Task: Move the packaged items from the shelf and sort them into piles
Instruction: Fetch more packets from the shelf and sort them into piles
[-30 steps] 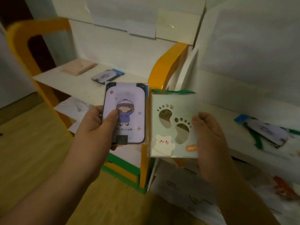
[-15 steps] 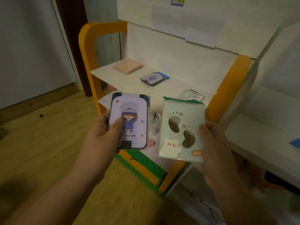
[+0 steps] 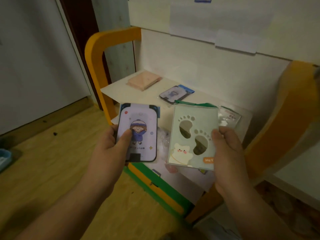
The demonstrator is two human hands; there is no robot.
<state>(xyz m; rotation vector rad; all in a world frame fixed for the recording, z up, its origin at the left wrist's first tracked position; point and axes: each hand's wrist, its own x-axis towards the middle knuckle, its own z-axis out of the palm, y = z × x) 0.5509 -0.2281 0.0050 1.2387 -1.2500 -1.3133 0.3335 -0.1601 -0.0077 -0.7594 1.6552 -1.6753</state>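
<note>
My left hand (image 3: pixel 110 146) grips a purple packaged card (image 3: pixel 140 129) printed with a cartoon child in a hat, thumb across its front. My right hand (image 3: pixel 226 149) holds a pale green packaged card (image 3: pixel 192 135) with footprint cut-outs and a white bear. Both are held upright in front of the white shelf (image 3: pixel 121 87). On that shelf lie a pink pile (image 3: pixel 143 80), a purple pile (image 3: pixel 175 94) and clear packets (image 3: pixel 228 116) partly hidden behind the green card.
The shelf unit has orange curved side frames (image 3: pixel 94 54) and a green and orange front lip (image 3: pixel 162 187) on its lower level, where more packets lie. Wooden floor (image 3: pixel 52 170) spreads to the left, with a door behind it. A blue object (image 3: pixel 4 157) sits at the left edge.
The view has swung left and closer to the orange-framed shelf; the pink and purple piles now lie straight ahead. Both hands keep the same hold on their cards.
</note>
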